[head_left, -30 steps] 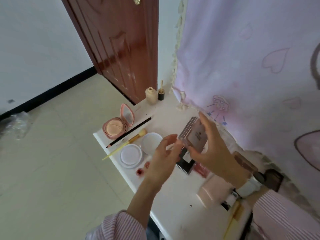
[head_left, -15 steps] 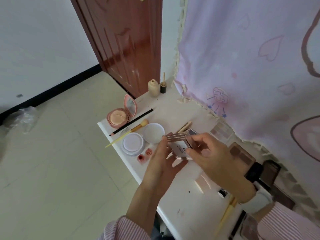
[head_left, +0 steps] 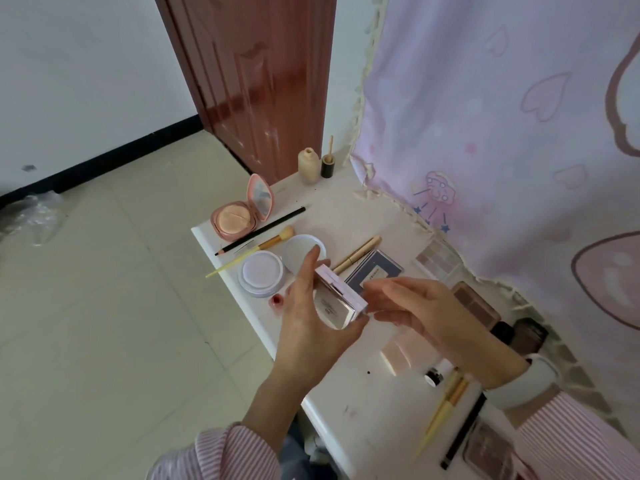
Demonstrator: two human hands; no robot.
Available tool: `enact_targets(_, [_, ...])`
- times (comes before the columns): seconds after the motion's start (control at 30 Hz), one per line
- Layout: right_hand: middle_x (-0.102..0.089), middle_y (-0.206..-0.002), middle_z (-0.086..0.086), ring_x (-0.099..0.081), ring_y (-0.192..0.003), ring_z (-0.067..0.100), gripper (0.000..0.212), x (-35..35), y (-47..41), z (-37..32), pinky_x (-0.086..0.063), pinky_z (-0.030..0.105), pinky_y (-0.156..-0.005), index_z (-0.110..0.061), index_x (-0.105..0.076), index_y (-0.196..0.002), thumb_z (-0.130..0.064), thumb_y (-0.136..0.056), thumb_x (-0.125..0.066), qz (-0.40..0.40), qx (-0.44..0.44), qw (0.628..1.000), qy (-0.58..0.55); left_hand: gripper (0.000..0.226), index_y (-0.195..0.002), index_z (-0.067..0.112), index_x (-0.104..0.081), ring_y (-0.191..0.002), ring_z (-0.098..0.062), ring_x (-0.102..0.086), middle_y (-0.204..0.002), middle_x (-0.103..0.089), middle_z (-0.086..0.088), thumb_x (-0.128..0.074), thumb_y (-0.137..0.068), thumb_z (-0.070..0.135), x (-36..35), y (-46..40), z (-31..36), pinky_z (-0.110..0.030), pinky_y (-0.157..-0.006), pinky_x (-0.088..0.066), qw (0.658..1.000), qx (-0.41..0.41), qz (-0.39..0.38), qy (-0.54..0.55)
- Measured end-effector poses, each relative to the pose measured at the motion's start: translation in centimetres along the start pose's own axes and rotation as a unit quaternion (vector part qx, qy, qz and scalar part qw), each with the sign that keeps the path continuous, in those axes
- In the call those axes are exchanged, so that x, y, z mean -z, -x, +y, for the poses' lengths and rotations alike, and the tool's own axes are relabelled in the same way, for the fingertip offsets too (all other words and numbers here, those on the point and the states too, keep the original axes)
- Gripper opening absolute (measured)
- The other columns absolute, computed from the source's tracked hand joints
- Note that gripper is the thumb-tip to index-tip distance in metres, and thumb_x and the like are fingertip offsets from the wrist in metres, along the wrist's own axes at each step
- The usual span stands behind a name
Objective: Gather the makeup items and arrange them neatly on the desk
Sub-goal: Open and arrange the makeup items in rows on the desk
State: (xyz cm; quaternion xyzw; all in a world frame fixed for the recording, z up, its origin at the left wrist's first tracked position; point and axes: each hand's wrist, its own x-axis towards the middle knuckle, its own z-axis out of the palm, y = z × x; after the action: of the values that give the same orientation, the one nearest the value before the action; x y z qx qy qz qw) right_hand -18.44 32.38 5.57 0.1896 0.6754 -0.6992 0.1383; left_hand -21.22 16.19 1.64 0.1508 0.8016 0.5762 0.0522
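A: The white bench (head_left: pixel 346 382) ran from near the door down to the striped sleeves, and since a moment earlier the view had swung in closer over it.

B: And the hands?

A: The left hand (head_left: pixel 311 327) gripped the pale pink compact (head_left: pixel 337 303) from its near side, fingers (head_left: pixel 310 263) up along the far end and thumb under the near corner. The right hand (head_left: pixel 426 313) pinched the compact's right end with curled fingertips. Half a second before, that case sat flatter between them; by then it was tilted, its long edge facing up, held above the middle of the bench.

B: What was uncovered beneath it?

A: The dark blue palette (head_left: pixel 375 273) lay flat just behind the compact, more exposed than earlier. A gold tube (head_left: pixel 358 254) lay slanted beside its left edge.

B: The rest of the spread?

A: Unmoved. The open peach cushion compact (head_left: pixel 239 216) stood at the far-left corner, the black pencil (head_left: pixel 263 230) and the yellow-handled brush (head_left: pixel 256 251) lay slanted next to it. The round white jar (head_left: pixel 261 277) and its lid (head_left: pixel 299 249) sat touching, with a small red cap (head_left: pixel 276 299) at the bench edge. The beige bottle (head_left: pixel 308 166) and a small black pot (head_left: pixel 327 166) stood at the far end.
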Motion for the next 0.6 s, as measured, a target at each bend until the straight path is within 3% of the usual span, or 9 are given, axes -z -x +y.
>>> enact_targets(0.07, [-0.072,-0.100,0.008,-0.068,-0.094,0.018,0.022,-0.2,-0.1,0.1,-0.055,0.028,-0.084,-0.013,-0.070,-0.102,-0.019,-0.092,-0.051,-0.033,-0.014,0.999,0.016,0.103,-0.135,0.032,-0.013,-0.113,-0.002,-0.044,-0.125,-0.045,0.005,-0.084,-0.063,0.014,-0.4,0.3,-0.2,-0.017,-0.096,-0.038,0.997,-0.061,-0.018,-0.036])
enact_targets(0.13, [-0.073,-0.097,0.005,-0.068,-0.092,0.014,0.021,-0.5,-0.2,0.0,-0.055,0.027,-0.083,-0.015,-0.070,-0.103,-0.022,-0.090,-0.054,-0.050,-0.015,0.996,0.076,0.102,-0.137,0.023,-0.011,-0.112,-0.012,-0.048,-0.123,-0.047,-0.001,-0.083,-0.064,0.013,-0.7,0.5,-0.2,-0.025,-0.095,-0.041,0.993,-0.098,-0.019,-0.058])
enact_targets(0.2, [-0.073,-0.090,-0.002,-0.068,-0.086,0.010,0.017,-0.7,-0.4,0.1,-0.054,0.024,-0.080,-0.019,-0.070,-0.100,-0.020,-0.088,-0.058,-0.042,0.006,0.987,0.155,0.099,-0.138,0.017,-0.013,-0.112,-0.013,-0.046,-0.124,-0.046,0.003,-0.080,-0.066,0.016,-1.1,0.6,-0.4,-0.023,-0.096,-0.038,0.989,-0.122,-0.029,-0.075])
enact_targets(0.3, [-0.070,-0.082,-0.008,-0.066,-0.077,0.003,0.015,-0.7,-0.5,0.2,-0.053,0.019,-0.072,-0.019,-0.069,-0.095,-0.023,-0.087,-0.057,-0.046,0.052,0.959,0.274,0.102,-0.140,0.025,-0.010,-0.117,-0.009,-0.037,-0.127,-0.037,0.015,-0.081,-0.068,0.018,-1.5,0.7,-0.8,-0.011,-0.100,-0.026,0.987,-0.108,-0.065,-0.097])
enact_targets(0.37, [-0.068,-0.076,-0.010,-0.064,-0.071,0.000,0.013,-0.4,-0.5,0.3,-0.051,0.016,-0.065,-0.019,-0.068,-0.090,-0.018,-0.087,-0.055,-0.035,0.064,0.957,0.282,0.103,-0.139,0.033,-0.009,-0.123,-0.006,-0.030,-0.133,-0.029,0.021,-0.082,-0.067,0.020,-1.5,0.7,-1.0,-0.002,-0.100,-0.019,0.989,-0.091,-0.081,-0.089])
enact_targets(0.43, [-0.066,-0.071,-0.013,-0.062,-0.067,-0.005,0.015,0.0,-0.6,0.4,-0.048,0.010,-0.057,-0.017,-0.067,-0.090,-0.010,-0.087,-0.054,-0.009,0.068,0.964,0.257,0.091,-0.135,0.034,-0.022,-0.129,-0.005,-0.029,-0.142,-0.025,0.013,-0.081,-0.068,0.022,-1.5,0.5,-1.0,-0.005,-0.102,-0.025,0.992,-0.082,-0.076,-0.053])
enact_targets(0.53, [-0.068,-0.068,-0.016,-0.062,-0.061,-0.006,0.022,0.6,-0.4,0.3,-0.047,0.007,-0.055,-0.020,-0.069,-0.090,-0.002,-0.085,-0.057,0.069,0.096,0.974,0.194,0.058,-0.125,0.041,-0.042,-0.129,0.002,-0.034,-0.147,-0.029,0.007,-0.071,-0.077,0.025,-1.3,0.4,0.2,-0.018,-0.099,-0.042,0.992,0.069,-0.010,0.109])
enact_targets(0.6, [-0.069,-0.072,-0.022,-0.064,-0.067,-0.007,0.031,0.4,0.1,0.1,-0.048,0.006,-0.062,-0.032,-0.067,-0.088,-0.003,-0.084,-0.058,0.092,0.137,0.967,0.194,0.036,-0.122,0.036,-0.050,-0.124,-0.009,-0.048,-0.140,-0.044,0.004,-0.060,-0.088,0.030,-1.3,0.2,1.0,-0.032,-0.099,-0.046,0.938,0.212,-0.007,0.275])
